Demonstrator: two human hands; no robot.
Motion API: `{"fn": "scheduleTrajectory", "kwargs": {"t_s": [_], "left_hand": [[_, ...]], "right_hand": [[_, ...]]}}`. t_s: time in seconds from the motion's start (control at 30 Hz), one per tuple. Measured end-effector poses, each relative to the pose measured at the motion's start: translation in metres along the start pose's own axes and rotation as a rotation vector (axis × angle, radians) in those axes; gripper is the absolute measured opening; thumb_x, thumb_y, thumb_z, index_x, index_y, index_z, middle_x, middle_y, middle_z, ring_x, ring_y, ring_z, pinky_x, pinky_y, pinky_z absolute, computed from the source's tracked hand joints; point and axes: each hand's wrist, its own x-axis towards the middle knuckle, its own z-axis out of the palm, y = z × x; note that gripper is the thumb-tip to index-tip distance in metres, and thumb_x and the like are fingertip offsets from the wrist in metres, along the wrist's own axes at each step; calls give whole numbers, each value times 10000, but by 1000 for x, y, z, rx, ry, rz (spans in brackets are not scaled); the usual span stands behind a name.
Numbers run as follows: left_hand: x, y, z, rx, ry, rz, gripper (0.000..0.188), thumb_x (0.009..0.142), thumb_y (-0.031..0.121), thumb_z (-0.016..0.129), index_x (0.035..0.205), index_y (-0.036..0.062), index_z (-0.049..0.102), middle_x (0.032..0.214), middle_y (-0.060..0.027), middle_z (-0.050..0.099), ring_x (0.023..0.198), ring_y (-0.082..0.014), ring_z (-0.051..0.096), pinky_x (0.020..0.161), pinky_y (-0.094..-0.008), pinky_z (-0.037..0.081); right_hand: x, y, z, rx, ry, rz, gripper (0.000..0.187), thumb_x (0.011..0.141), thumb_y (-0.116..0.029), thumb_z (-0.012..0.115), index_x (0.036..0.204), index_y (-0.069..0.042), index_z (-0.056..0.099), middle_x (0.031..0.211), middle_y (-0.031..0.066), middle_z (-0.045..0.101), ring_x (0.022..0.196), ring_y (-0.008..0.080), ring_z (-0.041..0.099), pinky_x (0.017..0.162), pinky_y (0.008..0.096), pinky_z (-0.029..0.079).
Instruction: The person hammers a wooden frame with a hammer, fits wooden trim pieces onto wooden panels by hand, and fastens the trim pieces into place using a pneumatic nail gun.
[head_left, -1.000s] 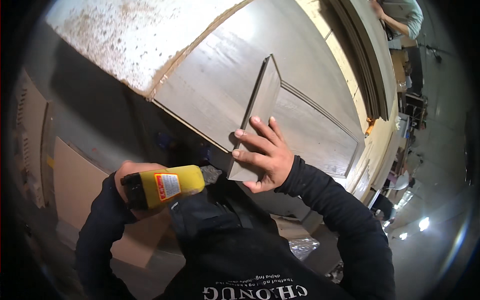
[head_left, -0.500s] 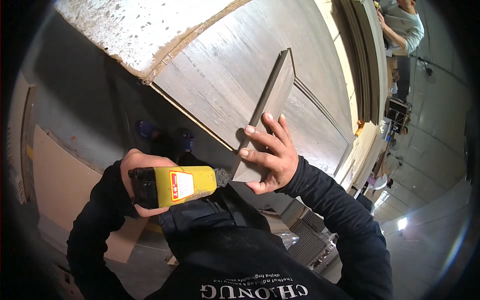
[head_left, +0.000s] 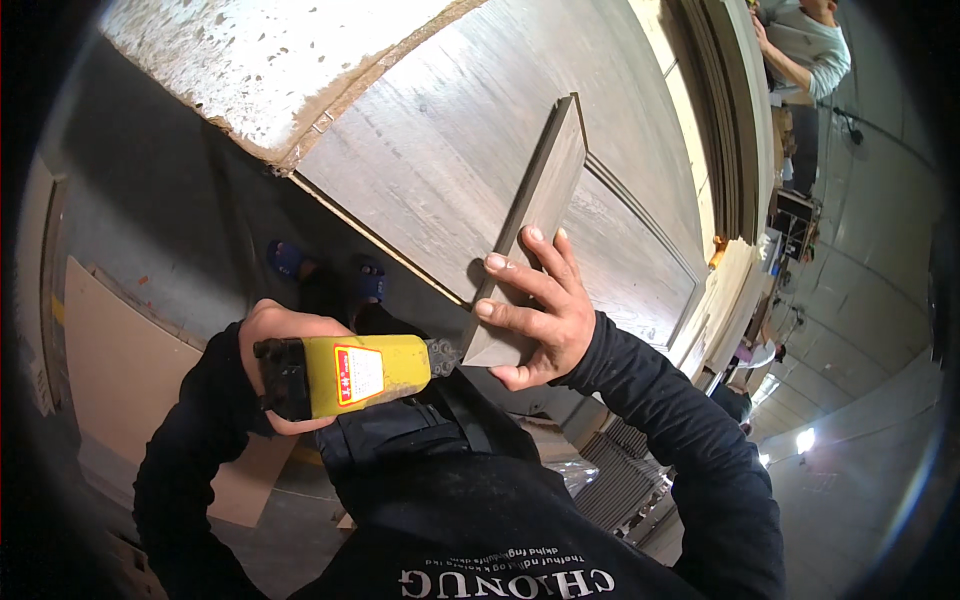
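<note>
A yellow-and-black nail gun (head_left: 365, 375) is in my left hand (head_left: 290, 325), which is closed around its black end; part of its fingers lies hidden under the tool. The dark metal nose of the nail gun meets, or nearly meets, the mitred corner of a grey wood-grain frame (head_left: 548, 190). My right hand (head_left: 550, 315) grips this frame near that corner, fingers spread over the top face and thumb along the near edge. Beneath the frame is a grey wood-grain board (head_left: 430, 130), with the frame's corner jutting past the board's edge.
A white, speckled worn surface (head_left: 260, 60) adjoins the board at upper left. Several dark panels (head_left: 725, 130) are stacked at the right, where a co-worker (head_left: 810, 45) stands farther off. Tan sheets (head_left: 140, 370) lean at the left above the grey floor.
Hardly anything differs. The nail gun and the frame appear shifted very slightly left, and both hands keep the same grip.
</note>
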Motion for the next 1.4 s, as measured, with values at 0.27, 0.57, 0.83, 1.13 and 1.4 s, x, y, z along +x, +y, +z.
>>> {"fn": "scheduleTrajectory", "kwargs": {"t_s": [0.27, 0.57, 0.83, 1.13, 1.4], "left_hand": [[2, -2, 1, -39, 11, -43, 302, 603, 210, 744, 809, 25, 624, 767, -93, 655, 683, -175, 641, 618, -278, 507], [35, 43, -10, -204, 86, -421, 310, 575, 230, 753, 778, 26, 639, 736, -103, 661, 654, -178, 645, 605, -292, 511], [104, 120, -9, 571, 125, -446, 271, 782, 235, 643, 993, 76, 579, 782, -95, 634, 728, -253, 627, 651, -368, 495], [166, 70, -55, 1266, 598, -261, 635, 675, 123, 604, 1266, -19, 420, 1280, -213, 438, 1211, -375, 389, 1008, -506, 309], [59, 39, 182, -189, 994, -523, 656, 775, 100, 662, 1344, 59, 338, 1177, -165, 493, 991, -238, 557, 834, -338, 463]], "right_hand": [[1, 0, 1, -15, -14, 1, 513, 715, -508, 572, 1113, -191, 637, 1320, 117, 492, 1344, 391, 256, 1112, 525, 40], [9, -3, -20, -49, -35, -40, 553, 712, -507, 564, 1158, -182, 603, 1355, 125, 455, 1336, 407, 264, 1084, 578, 62], [-13, -4, -5, 9, -69, 11, 574, 672, -406, 605, 1175, -133, 555, 1314, 144, 438, 1272, 401, 309, 1039, 558, 161], [-77, 93, -73, -146, 427, 357, 608, 606, -305, 662, 1157, -85, 529, 1224, 171, 451, 1175, 392, 386, 992, 495, 266], [-217, 194, -105, -246, 465, 749, 652, 547, -216, 713, 1140, -42, 505, 1144, 195, 462, 1088, 384, 454, 951, 439, 360]]}}
